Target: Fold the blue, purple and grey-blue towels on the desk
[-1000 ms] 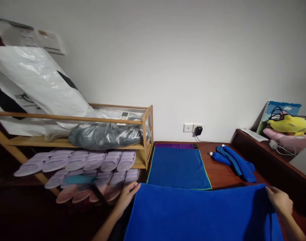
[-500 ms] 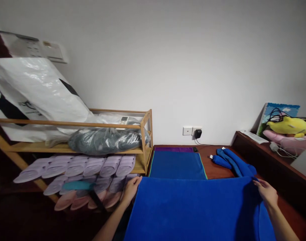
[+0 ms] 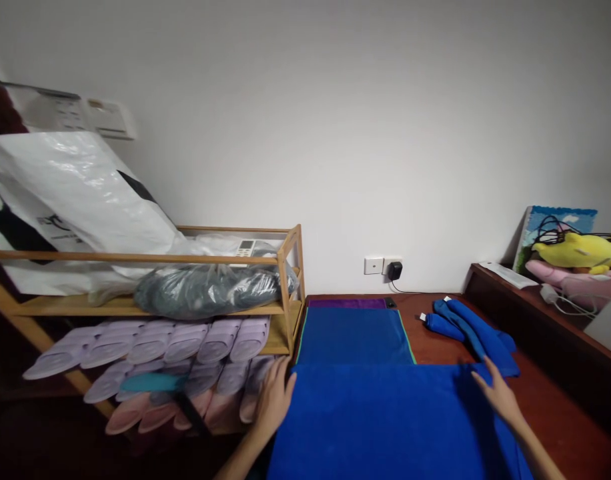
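A large bright blue towel lies spread over the front part of the reddish-brown table. At its far left corner is my left hand, thumb apart from the fingers, gripping nothing. Over the towel's right side, my right hand is open as well, casting a shadow on the fabric. Whether either hand touches the towel I cannot tell. Behind it lies a flat darker blue cloth with green edging, and a purple strip shows beyond that. Folded blue towels with white tags rest at the back right.
On the left, a wooden rack holds plastic-wrapped bags and rows of slippers. A plugged-in black adapter is on the wall. A raised ledge on the right carries a yellow plush toy and cables.
Both hands have let go of the blue towel's corners. The towel, held by both corners before, now lies lower and flatter. My right hand has shifted left.
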The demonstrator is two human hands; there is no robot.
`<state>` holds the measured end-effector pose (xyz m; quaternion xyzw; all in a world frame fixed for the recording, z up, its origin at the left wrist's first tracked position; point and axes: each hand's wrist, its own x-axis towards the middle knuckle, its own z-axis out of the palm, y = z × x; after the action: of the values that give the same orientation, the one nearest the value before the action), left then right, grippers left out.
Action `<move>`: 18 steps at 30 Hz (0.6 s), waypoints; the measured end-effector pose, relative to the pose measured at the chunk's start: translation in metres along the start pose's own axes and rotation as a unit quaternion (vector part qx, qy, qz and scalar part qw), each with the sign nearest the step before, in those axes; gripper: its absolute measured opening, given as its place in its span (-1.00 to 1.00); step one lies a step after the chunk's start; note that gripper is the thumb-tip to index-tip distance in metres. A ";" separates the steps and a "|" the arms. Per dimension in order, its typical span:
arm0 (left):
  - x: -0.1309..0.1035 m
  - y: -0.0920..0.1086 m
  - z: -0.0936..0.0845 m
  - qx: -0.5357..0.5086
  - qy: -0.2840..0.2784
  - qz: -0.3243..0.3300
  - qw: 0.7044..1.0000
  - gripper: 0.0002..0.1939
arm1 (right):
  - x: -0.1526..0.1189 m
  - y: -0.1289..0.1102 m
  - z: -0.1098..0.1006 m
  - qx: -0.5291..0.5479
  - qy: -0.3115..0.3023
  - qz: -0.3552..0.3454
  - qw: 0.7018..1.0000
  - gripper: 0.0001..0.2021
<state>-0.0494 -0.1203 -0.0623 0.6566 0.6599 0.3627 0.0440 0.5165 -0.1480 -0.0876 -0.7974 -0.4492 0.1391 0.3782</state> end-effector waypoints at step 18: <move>-0.091 0.018 -0.013 0.145 -0.170 0.178 0.958 -0.46 | -0.106 0.137 -0.077 -0.271 -0.043 -0.158 0.949 -0.53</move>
<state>-0.0289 -0.2095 -0.0810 0.8147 0.5606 0.1481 -0.0061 0.5844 -0.3142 -0.1484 -0.7819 -0.6059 -0.0147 0.1456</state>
